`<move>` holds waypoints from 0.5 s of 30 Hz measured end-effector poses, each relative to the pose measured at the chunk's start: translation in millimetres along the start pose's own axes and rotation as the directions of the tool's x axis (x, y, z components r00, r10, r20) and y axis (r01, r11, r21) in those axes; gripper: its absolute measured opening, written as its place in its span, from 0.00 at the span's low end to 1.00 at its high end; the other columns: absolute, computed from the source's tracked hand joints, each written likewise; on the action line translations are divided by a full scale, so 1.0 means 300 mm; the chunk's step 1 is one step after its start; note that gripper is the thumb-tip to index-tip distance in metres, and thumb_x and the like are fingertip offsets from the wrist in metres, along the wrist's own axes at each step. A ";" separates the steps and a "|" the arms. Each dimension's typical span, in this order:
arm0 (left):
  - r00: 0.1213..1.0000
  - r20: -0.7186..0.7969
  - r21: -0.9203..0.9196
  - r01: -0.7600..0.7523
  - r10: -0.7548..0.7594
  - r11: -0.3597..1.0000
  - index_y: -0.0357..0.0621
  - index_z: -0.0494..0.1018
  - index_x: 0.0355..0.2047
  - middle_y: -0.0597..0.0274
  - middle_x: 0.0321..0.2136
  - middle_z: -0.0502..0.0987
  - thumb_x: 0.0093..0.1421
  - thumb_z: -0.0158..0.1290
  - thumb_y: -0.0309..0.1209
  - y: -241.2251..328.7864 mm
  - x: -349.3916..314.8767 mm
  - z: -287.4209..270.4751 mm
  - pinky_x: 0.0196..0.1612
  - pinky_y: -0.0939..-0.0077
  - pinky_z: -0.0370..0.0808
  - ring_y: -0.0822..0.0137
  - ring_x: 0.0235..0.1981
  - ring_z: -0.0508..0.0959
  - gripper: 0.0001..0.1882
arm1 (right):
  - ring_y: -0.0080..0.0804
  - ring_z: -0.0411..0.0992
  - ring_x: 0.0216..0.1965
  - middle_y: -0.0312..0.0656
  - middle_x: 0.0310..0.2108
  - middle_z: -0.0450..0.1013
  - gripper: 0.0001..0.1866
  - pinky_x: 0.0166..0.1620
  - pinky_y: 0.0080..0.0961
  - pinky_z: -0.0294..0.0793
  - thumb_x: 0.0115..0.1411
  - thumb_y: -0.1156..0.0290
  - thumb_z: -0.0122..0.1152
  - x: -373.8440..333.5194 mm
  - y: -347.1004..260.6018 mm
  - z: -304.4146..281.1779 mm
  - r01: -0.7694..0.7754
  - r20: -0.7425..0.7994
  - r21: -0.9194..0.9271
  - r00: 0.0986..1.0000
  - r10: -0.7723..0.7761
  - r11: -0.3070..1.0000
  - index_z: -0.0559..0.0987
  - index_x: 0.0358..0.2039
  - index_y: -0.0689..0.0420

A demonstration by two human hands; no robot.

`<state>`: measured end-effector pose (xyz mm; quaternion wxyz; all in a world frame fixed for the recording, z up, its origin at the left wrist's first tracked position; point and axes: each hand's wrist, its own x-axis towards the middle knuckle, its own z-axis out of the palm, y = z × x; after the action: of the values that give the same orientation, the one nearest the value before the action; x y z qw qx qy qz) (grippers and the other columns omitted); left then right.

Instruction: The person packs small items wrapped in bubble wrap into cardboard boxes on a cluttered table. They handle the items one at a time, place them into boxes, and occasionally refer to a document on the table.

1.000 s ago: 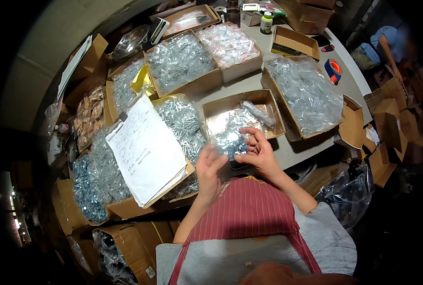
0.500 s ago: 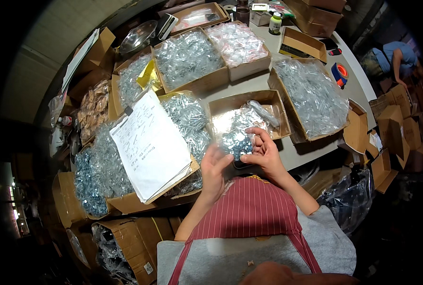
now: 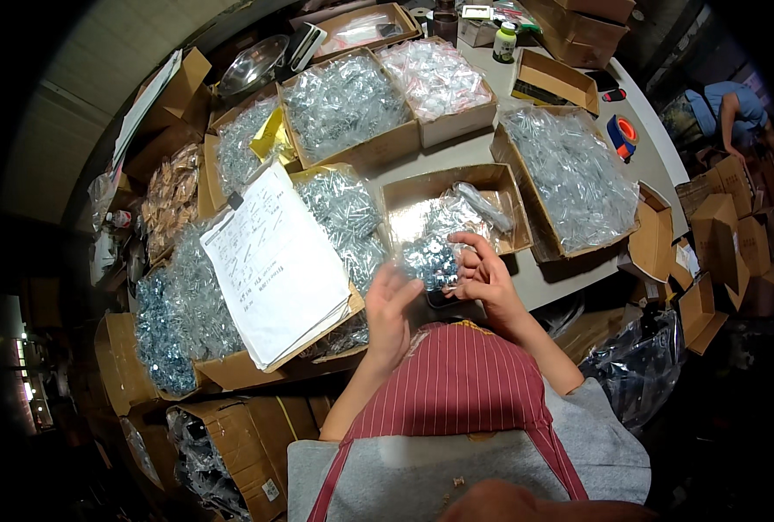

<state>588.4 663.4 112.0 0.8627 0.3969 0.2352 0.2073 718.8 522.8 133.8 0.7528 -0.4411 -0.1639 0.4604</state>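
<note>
A clear plastic bag of small blue-grey metal parts (image 3: 432, 264) is held up between my hands, in front of the shallow cardboard box. My right hand (image 3: 489, 280) grips its right edge, thumb low and forefinger curled over the top. At the bag's lower left, the thumb of my left hand (image 3: 390, 315) presses against it, with slightly blurred fingers closed around that side. Behind the bag stands the open cardboard box (image 3: 404, 193), which has a few clear bags (image 3: 478, 207) inside. A dark flat object (image 3: 439, 301) shows partly beneath the bag.
Paper sheets on a clipboard (image 3: 274, 270) lie over boxes at the left. Boxes of bagged screws (image 3: 339, 204), bagged clear parts (image 3: 569, 178) and white packets (image 3: 435, 78) surround the work spot. An orange-and-blue tape roll (image 3: 622, 137) sits right. Another person (image 3: 724, 109) bends over cartons at far right.
The bag has tilted and shifted slightly, so its metal parts lie spread wider. My left thumb has moved a little up and left; my right fingers have shifted slightly on the bag.
</note>
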 end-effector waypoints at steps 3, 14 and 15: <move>1.000 -0.008 -0.003 0.011 -0.011 1.000 0.29 0.63 0.55 0.50 0.48 0.75 0.60 0.54 0.19 0.002 -0.002 0.002 0.53 0.73 0.72 0.66 0.48 0.76 0.24 | 0.17 0.65 0.32 0.31 0.31 0.62 0.38 0.40 0.16 0.72 0.46 0.82 0.53 -0.010 -0.037 0.037 -0.005 -0.068 -0.017 0.998 0.004 1.000 0.63 0.62 0.59; 1.000 0.008 -0.018 0.022 -0.022 1.000 0.29 0.63 0.56 0.48 0.49 0.75 0.59 0.54 0.19 0.006 -0.001 0.008 0.54 0.72 0.73 0.64 0.49 0.76 0.24 | 0.14 0.63 0.32 0.29 0.30 0.63 0.34 0.39 0.14 0.69 0.52 0.85 0.59 0.003 -0.007 0.038 0.015 -0.111 -0.097 0.993 -0.026 0.995 0.64 0.61 0.58; 1.000 0.012 -0.019 0.024 -0.023 1.000 0.29 0.63 0.56 0.48 0.49 0.75 0.59 0.54 0.19 0.005 -0.001 0.006 0.54 0.72 0.73 0.64 0.49 0.77 0.24 | 0.14 0.63 0.32 0.29 0.31 0.63 0.35 0.39 0.14 0.69 0.52 0.86 0.58 0.004 -0.007 0.041 0.010 -0.116 -0.096 0.993 -0.021 0.995 0.64 0.61 0.58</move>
<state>588.9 663.1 114.3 0.8701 0.3870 0.2330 0.1972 712.7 529.8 142.1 0.7428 -0.5015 -0.1447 0.4193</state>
